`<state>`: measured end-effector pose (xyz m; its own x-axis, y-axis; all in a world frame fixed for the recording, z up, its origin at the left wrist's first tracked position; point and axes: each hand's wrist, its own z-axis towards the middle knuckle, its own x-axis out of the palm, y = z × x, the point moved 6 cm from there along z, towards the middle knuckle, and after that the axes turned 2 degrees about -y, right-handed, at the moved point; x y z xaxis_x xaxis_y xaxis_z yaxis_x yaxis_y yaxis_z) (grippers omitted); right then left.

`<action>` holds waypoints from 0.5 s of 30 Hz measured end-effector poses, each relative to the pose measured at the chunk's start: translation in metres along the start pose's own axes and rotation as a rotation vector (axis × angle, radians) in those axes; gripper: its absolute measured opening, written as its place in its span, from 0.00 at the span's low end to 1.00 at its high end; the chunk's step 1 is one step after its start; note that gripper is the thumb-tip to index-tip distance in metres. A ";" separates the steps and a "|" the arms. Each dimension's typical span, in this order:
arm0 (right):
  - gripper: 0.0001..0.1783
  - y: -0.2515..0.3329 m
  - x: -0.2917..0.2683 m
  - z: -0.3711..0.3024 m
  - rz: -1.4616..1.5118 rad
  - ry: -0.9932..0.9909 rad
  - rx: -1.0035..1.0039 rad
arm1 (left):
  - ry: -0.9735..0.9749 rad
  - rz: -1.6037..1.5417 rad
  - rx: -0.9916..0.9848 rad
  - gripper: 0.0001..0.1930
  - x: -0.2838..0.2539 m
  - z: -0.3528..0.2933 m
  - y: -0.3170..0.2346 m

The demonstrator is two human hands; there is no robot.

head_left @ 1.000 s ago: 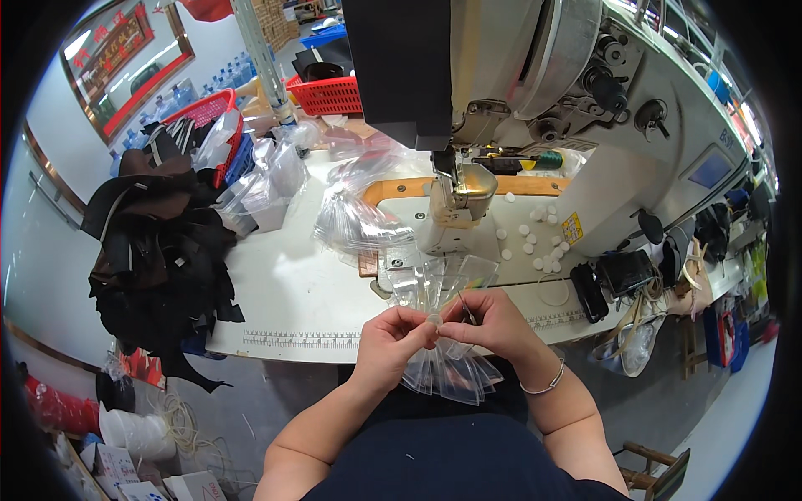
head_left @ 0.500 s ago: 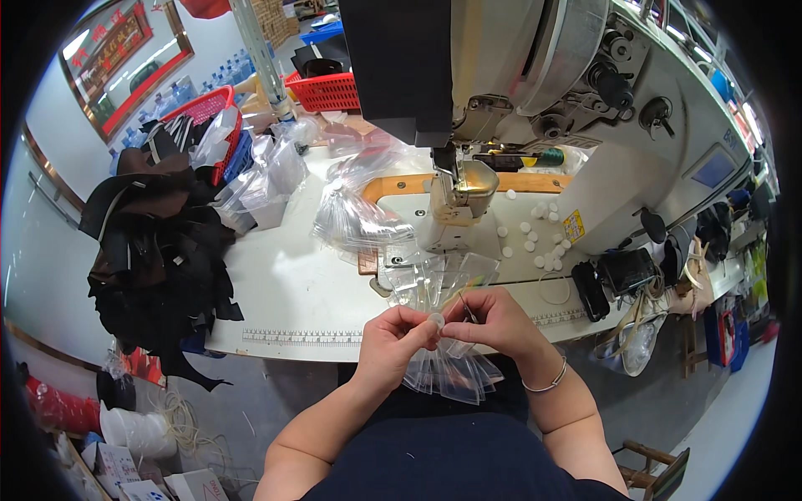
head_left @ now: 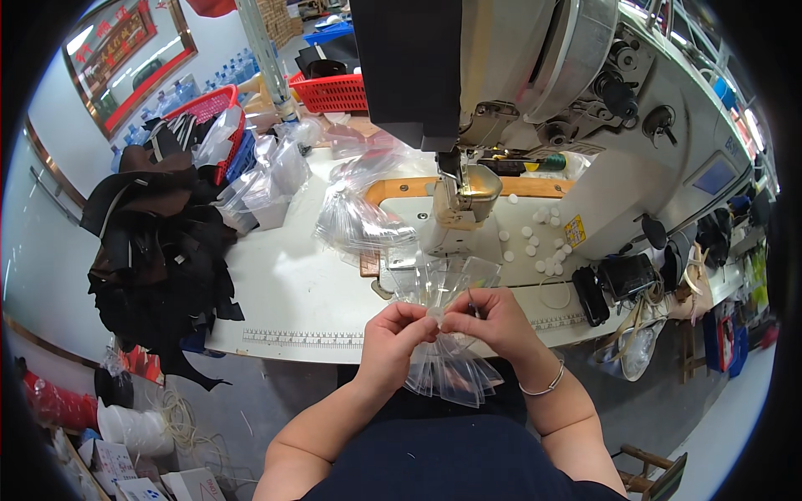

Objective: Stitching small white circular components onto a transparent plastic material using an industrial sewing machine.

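got my left hand (head_left: 399, 331) and right hand (head_left: 487, 316) both pinched on a stack of clear plastic bags (head_left: 447, 367) at the tabletop (head_left: 292, 292) edge, sewing machine (head_left: 535, 108) right ahead

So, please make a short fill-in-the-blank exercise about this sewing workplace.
1. Both hands, left hand and right hand, pinch a bunch of clear plastic ____.
2. The baskets behind the sewing machine are ____ in colour.
3. The bracelet is on the ____ wrist.

Missing words: bags; red; right
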<state>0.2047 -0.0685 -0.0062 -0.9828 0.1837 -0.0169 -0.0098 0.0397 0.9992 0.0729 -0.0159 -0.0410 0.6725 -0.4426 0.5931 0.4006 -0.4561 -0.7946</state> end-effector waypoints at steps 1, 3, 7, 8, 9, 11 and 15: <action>0.08 0.001 -0.002 0.001 0.049 0.001 0.010 | -0.004 0.000 0.004 0.07 0.000 0.001 -0.002; 0.07 0.008 -0.007 0.001 0.094 0.000 0.033 | -0.036 -0.079 -0.043 0.06 -0.001 0.002 -0.004; 0.08 0.012 -0.029 -0.001 -0.109 -0.159 -0.314 | -0.033 -0.086 -0.050 0.06 0.001 0.004 -0.004; 0.08 0.014 -0.028 0.002 -0.107 -0.156 -0.318 | -0.025 -0.085 -0.044 0.05 0.000 0.005 -0.003; 0.09 0.031 -0.029 0.001 -0.343 -0.314 -0.522 | -0.017 -0.084 -0.037 0.05 0.000 0.005 -0.003; 0.13 0.054 -0.025 -0.001 -0.655 -0.509 -0.813 | 0.011 -0.043 -0.013 0.05 0.004 0.006 -0.005; 0.14 0.063 -0.025 -0.010 -1.002 -0.437 -1.137 | 0.084 0.056 0.041 0.04 0.015 0.011 -0.020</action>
<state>0.2272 -0.0808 0.0579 -0.3671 0.8027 -0.4700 -0.9230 -0.3772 0.0766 0.0816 -0.0051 -0.0172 0.6407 -0.5303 0.5552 0.3901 -0.3979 -0.8304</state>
